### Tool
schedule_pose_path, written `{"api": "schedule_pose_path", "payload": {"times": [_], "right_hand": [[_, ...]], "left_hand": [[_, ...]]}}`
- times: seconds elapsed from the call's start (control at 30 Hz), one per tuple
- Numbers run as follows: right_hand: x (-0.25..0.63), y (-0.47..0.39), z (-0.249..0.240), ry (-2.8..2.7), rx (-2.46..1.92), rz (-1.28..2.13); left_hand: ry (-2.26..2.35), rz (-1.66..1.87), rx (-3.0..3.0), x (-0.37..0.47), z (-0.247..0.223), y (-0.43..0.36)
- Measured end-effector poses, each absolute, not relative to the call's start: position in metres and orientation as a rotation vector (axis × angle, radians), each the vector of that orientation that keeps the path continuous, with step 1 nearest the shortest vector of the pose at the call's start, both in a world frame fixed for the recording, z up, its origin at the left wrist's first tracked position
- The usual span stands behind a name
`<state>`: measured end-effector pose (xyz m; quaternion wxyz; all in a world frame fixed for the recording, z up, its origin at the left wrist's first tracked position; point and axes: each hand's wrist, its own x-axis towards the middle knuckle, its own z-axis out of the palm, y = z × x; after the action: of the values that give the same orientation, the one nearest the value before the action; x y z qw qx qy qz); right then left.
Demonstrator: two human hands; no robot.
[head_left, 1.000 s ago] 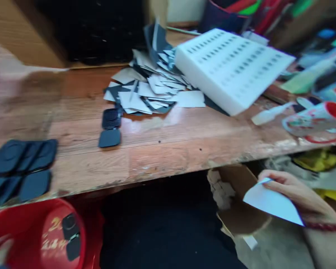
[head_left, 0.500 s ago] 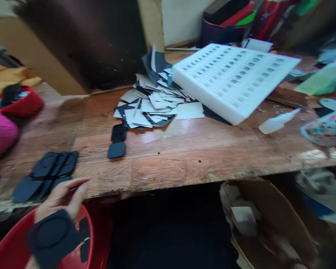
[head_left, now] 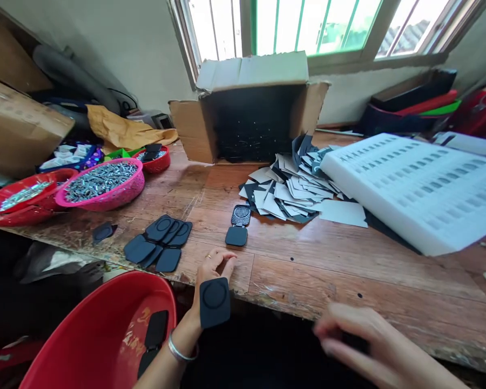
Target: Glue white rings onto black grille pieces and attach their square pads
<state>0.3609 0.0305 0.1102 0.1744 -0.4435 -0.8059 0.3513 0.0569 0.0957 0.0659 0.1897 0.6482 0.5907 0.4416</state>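
Note:
My left hand (head_left: 210,270) is at the table's front edge with its fingers curled. A black square pad with a round ring mark (head_left: 214,302) rests against its palm side. Just beyond the fingertips lies a black hinged two-part piece (head_left: 237,236), opened flat, its far half showing a patterned round face. To the left is a group of similar black folding pieces (head_left: 168,260), overlapping. My right hand (head_left: 356,340), blurred, is at the front edge on the right, thumb and fingers curled; a dark patch shows between them, and I cannot tell what it is.
A red tub (head_left: 105,324) with black pieces inside stands below the table edge. Pink (head_left: 135,186) and red (head_left: 24,208) baskets of small metal parts are at left. Behind are cut sheets (head_left: 291,186), a white foam block (head_left: 389,200) and an open carton (head_left: 190,129).
The view has turned left and upward. My left hand, with the pad, has gone from over the red tub to near the hinged piece. My right hand has come into view.

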Motion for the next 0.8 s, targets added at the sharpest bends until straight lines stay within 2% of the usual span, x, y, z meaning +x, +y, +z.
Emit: {"api": "schedule_pose_path", "payload": {"times": [0.1,0.2,0.3,0.47,0.67,0.73,0.8], "right_hand": [[0.288,0.091,0.121,-2.33,-1.109,0.69],[0.23,0.142,0.107,-2.395,-1.114,0.421],[0.201,0.178,0.095,-2.505,-1.207,0.365],[0.206,0.172,0.097,-2.632,-1.172,0.306],[0.23,0.129,0.112,-2.683,-1.114,0.477],[0.235,0.145,0.123,-2.646,-1.12,0.465],[0.239,0.182,0.136,-2.618,-1.207,0.283]], "left_hand": [[1.598,1.3,1.736,0.056,0.056,0.098],[1.576,1.386,1.755,0.049,0.045,0.1],[1.582,1.439,1.768,0.039,0.031,0.103],[1.6,1.481,1.746,0.022,0.022,0.116],[1.352,1.242,2.416,0.012,0.02,0.142],[1.364,1.188,2.528,0.016,0.007,0.146],[1.436,1.138,2.555,0.021,-0.007,0.146]]}}
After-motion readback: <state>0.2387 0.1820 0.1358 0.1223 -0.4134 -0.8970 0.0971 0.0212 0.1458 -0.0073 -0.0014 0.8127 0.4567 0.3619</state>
